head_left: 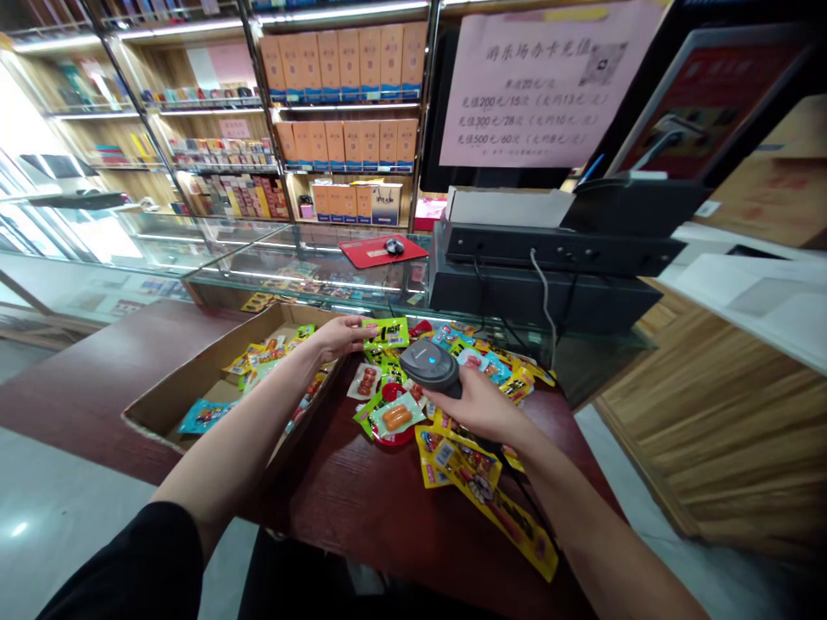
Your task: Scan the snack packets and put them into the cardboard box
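Black sleeve (129,560) lies nearest, at the near left, and from it a bare forearm crosses an open cardboard box (181,383) of small packets to the left hand (342,336). That hand is nearly closed, thumb and fingers pinching the left end of a green packet (388,332) at the far side of the dark red counter (342,517), just right of the box. The right hand (484,405) is wrapped round the handle of a grey scanner (427,362), whose head, with a blue light on top, sits just right and to the near side of that packet; whether a finger presses the trigger cannot be told. Around and below the scanner lies a loose heap, including a clear packet (395,418) of orange sausages and, to the near right, long yellow packets (491,482). To do this well, the pinch should stay at the packet's end so no fingertip covers a printed code, and the wrapper should be held flat, since creases and glare from shiny film could spoil a reading. Angling the scanner squarely at the green packet alone seems wise, because a yellow packet with a visible barcode lies close by and could be caught instead.
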Demonstrator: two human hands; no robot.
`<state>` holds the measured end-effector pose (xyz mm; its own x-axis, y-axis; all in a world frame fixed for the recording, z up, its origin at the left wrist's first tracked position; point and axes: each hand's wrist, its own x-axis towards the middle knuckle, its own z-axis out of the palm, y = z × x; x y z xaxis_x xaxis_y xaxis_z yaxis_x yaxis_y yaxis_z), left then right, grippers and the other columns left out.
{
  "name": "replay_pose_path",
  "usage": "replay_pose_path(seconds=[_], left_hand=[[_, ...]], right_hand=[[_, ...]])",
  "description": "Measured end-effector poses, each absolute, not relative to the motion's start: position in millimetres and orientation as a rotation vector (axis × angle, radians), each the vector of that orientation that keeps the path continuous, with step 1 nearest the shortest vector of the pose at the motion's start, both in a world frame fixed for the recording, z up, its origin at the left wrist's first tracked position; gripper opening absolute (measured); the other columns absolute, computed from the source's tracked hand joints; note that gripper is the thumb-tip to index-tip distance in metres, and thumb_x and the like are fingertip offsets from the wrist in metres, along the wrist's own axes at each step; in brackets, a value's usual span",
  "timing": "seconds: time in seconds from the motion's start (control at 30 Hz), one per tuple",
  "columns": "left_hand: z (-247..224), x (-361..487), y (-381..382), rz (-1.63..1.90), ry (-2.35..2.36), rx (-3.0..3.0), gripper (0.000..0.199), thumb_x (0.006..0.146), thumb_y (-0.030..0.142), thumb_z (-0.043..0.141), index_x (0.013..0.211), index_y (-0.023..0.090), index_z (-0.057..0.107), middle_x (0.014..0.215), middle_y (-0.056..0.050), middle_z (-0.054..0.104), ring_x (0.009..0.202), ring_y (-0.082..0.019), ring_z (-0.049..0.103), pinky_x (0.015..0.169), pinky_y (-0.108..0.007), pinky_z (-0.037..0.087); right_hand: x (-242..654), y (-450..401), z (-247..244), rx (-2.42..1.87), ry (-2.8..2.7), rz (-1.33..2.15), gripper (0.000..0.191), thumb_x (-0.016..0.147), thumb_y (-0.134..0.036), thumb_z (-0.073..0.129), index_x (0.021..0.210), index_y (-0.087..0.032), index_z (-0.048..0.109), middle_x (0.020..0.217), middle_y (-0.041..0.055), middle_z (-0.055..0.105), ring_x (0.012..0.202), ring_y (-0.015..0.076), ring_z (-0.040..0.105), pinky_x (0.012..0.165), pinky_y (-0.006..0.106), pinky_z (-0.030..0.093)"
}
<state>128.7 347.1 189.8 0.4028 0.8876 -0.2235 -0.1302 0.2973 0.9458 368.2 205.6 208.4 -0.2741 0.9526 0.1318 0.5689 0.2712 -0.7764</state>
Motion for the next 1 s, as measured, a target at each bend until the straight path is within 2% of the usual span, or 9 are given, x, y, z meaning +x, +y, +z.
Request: replay_pose_path(seconds=[0.23, 0.43, 0.67, 0.87, 1.0], left_hand=[[189.5, 129.6, 346.3, 0.796, 0.910, 1.056, 0.033, 0.054, 0.017, 0.084, 0.081, 0.013, 0.065, 0.087, -0.005, 0.067, 0.079, -0.011, 0.063, 0.074, -0.024, 0.052], [193.1, 129.2, 343.1, 0.761, 0.923, 1.133, 0.037, 0.053, 0.022, 0.085, 0.084, 0.012, 0.066, 0.086, -0.008, 0.069, 0.080, -0.016, 0.065, 0.073, -0.025, 0.052], [192.4, 129.2, 345.8, 0.783, 0.896, 1.095, 0.034, 0.055, 0.019, 0.084, 0.084, 0.013, 0.067, 0.092, -0.007, 0.068, 0.081, -0.012, 0.065, 0.072, -0.023, 0.053], [206.7, 119.3, 345.7, 0.829, 0.934, 1.073, 0.034, 0.055, 0.017, 0.084, 0.084, 0.013, 0.068, 0.089, -0.006, 0.068, 0.076, -0.011, 0.064, 0.065, -0.019, 0.053], [217.7, 90.5, 340.5, 0.895, 0.965, 1.079, 0.031, 0.056, 0.016, 0.083, 0.082, 0.012, 0.066, 0.086, -0.005, 0.068, 0.070, -0.009, 0.063, 0.061, -0.018, 0.052]], right_hand=[[369.5, 205.9, 205.8, -1.415, -1.943, 0.800, 0.040, 0.077, -0.040, 0.061, 0.110, -0.020, 0.067, 0.108, 0.0075, 0.069, 0.102, 0.0286, 0.063, 0.086, 0.039, 0.049], [370.8, 206.4, 204.1, -1.417, -1.955, 0.780, 0.041, 0.078, -0.042, 0.059, 0.112, -0.018, 0.065, 0.110, 0.0088, 0.068, 0.104, 0.0285, 0.062, 0.085, 0.039, 0.049], [369.8, 205.2, 206.1, -1.405, -1.947, 0.799, 0.042, 0.076, -0.039, 0.062, 0.114, -0.019, 0.064, 0.109, 0.0082, 0.069, 0.102, 0.0270, 0.063, 0.086, 0.039, 0.049], [368.0, 199.3, 212.8, -1.434, -1.949, 0.811, 0.040, 0.079, -0.041, 0.060, 0.112, -0.019, 0.064, 0.083, 0.0065, 0.072, 0.082, 0.0243, 0.067, 0.071, 0.035, 0.052], [367.6, 199.1, 211.9, -1.450, -1.970, 0.868, 0.041, 0.080, -0.043, 0.058, 0.112, -0.017, 0.064, 0.079, 0.0057, 0.072, 0.063, 0.0207, 0.066, 0.060, 0.032, 0.051]])
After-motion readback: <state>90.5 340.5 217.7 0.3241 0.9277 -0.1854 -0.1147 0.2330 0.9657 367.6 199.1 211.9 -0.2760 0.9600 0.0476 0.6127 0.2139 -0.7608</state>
